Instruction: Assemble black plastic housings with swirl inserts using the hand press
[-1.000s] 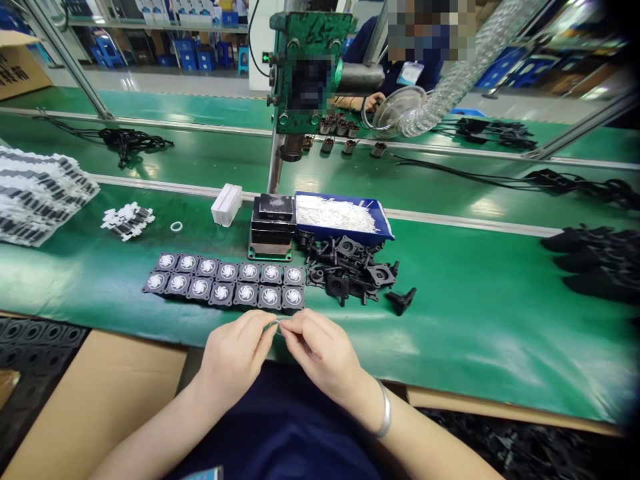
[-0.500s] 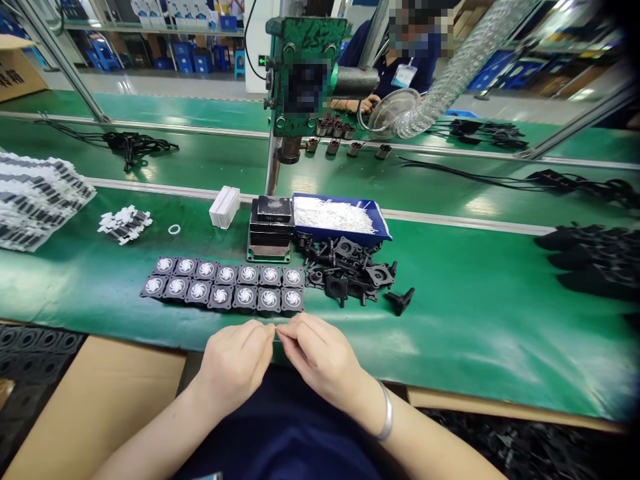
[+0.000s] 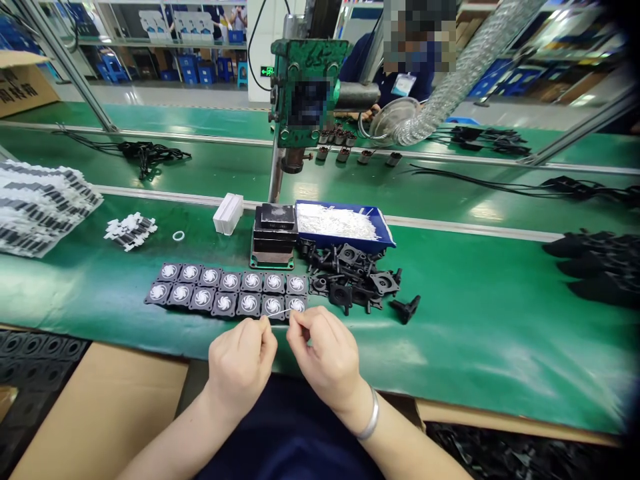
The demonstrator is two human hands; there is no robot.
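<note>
A thin white strip (image 3: pixel 279 313) stretches between my two hands at the near edge of the bench. My left hand (image 3: pixel 241 355) is closed, pinching the strip's left end. Its other end is pinched by my right hand (image 3: pixel 326 355), which has a silver bracelet at the wrist. Just beyond my fingers stand two rows of small square black fans (image 3: pixel 224 304) with white swirled rotors. Behind them, a blue tray (image 3: pixel 387 235) holds a heap of similar white strips (image 3: pixel 337 222). In front of the tray lies a pile of black plastic parts (image 3: pixel 341 295).
A green press (image 3: pixel 311 90) hangs over a black metal block (image 3: pixel 275 235). To the left are a white block (image 3: pixel 229 214), a white ring (image 3: pixel 179 236) and black-and-white pieces (image 3: pixel 131 231). A flexible duct (image 3: pixel 463 73) comes down before a co-worker across the bench.
My hands have drawn slightly apart, and more of the white strip shows between them. The whole view has shifted a little.
</note>
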